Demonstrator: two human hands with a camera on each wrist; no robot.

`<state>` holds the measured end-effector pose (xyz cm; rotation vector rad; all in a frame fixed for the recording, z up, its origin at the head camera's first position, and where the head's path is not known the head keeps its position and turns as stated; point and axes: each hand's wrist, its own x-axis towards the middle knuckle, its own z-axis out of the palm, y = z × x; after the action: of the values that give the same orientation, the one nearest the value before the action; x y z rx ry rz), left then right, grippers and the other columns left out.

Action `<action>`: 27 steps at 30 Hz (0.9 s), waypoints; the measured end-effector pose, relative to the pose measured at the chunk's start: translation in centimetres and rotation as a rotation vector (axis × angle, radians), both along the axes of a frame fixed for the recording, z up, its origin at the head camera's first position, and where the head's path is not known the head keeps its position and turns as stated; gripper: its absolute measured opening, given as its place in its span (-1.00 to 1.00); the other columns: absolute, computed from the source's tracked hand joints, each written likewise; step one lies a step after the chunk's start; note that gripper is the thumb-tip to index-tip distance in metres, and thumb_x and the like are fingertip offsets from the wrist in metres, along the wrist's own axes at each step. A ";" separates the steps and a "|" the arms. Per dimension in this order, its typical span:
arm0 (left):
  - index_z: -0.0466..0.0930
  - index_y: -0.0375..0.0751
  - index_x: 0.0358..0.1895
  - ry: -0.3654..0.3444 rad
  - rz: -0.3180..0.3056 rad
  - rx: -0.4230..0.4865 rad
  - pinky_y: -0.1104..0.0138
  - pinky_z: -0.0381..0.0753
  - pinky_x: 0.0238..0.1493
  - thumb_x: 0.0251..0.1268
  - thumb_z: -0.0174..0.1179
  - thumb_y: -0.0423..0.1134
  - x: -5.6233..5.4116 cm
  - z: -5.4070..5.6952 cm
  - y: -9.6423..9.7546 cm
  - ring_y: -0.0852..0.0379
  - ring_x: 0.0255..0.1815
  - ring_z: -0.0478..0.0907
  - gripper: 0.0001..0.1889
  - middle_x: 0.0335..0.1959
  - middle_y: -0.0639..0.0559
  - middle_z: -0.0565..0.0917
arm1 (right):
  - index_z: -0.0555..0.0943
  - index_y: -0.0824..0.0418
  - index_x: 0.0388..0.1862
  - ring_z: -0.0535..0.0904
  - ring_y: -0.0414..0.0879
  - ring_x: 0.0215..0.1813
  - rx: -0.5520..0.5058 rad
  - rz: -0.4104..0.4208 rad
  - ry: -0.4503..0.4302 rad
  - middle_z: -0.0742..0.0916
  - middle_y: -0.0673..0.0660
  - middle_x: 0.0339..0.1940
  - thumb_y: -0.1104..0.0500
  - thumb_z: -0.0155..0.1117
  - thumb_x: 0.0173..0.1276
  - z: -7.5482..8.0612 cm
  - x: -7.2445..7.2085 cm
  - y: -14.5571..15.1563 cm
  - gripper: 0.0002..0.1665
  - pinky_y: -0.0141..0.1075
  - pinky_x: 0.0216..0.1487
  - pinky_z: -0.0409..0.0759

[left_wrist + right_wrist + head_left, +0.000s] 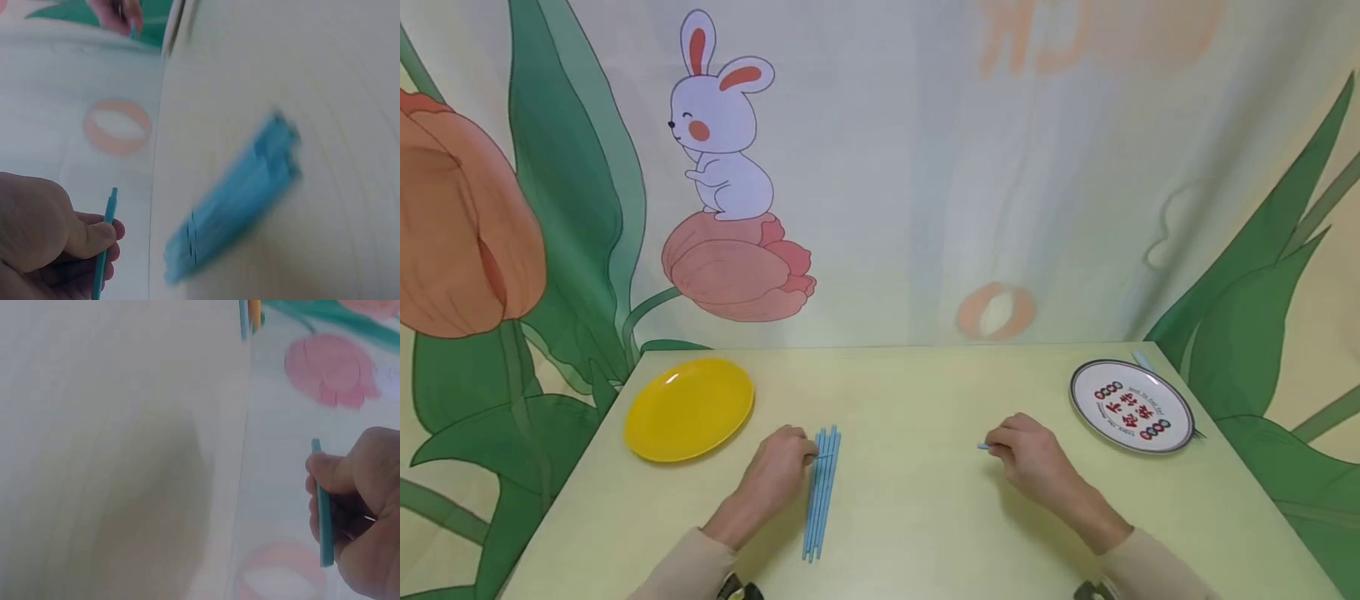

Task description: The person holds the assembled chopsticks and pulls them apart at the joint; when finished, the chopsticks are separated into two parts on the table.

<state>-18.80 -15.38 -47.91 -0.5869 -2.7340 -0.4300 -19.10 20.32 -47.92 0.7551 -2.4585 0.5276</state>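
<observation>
My left hand point(778, 467) pinches a thin light-blue stick point(103, 253) with a narrower tip between thumb and fingers. In the head view this stick lies crosswise over a bundle of several similar blue sticks point(821, 508), just right of the hand. The left wrist view shows the bundle point(231, 200) blurred. Farther right, my right hand point(1030, 458) holds another blue stick point(323, 519) between thumb and curled fingers; only its short end shows in the head view. The right hand point(115, 12) also appears at the top of the left wrist view.
A yellow plate point(690, 411) lies at the back left of the pale table point(917, 500). At the back right is a white plate point(1131, 392) with red characters and a dark rim; a light-blue piece point(1142, 360) pokes out behind it. A printed curtain point(880, 208) stands behind.
</observation>
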 end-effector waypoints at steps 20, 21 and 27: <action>0.78 -0.26 -0.36 -0.068 -0.202 0.023 0.36 0.53 -0.28 0.13 0.29 -0.49 -0.5 0.3 3.1 0.13 -0.39 0.48 -0.89 -0.48 0.05 0.61 | 0.77 0.11 -0.46 0.56 -0.26 -0.34 -0.041 0.146 -0.112 0.70 -0.10 -0.44 0.32 0.54 0.00 0.3 0.7 -0.9 -0.86 -0.49 -0.35 0.57; 0.78 -0.26 -0.36 -0.066 -0.207 0.025 0.35 0.53 -0.28 0.13 0.28 -0.50 -0.6 0.3 3.2 0.12 -0.39 0.48 -0.88 -0.48 0.05 0.61 | 0.77 0.10 -0.46 0.56 -0.26 -0.34 -0.041 0.141 -0.117 0.71 -0.11 -0.44 0.32 0.54 0.00 0.3 0.7 -0.9 -0.86 -0.48 -0.35 0.58; 0.77 -0.26 -0.34 -0.053 -0.238 0.030 0.35 0.53 -0.28 0.08 0.22 -0.56 -0.8 0.3 3.9 0.12 -0.39 0.49 -0.80 -0.46 0.03 0.62 | 0.78 0.09 -0.44 0.57 -0.27 -0.34 -0.046 0.127 -0.161 0.71 -0.11 -0.42 0.31 0.53 0.01 0.6 1.0 -0.8 -0.86 -0.47 -0.35 0.57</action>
<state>-19.60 -11.52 -47.59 -0.9092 -2.7115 -0.5485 -18.12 19.48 -47.37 0.8847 -2.5462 0.7157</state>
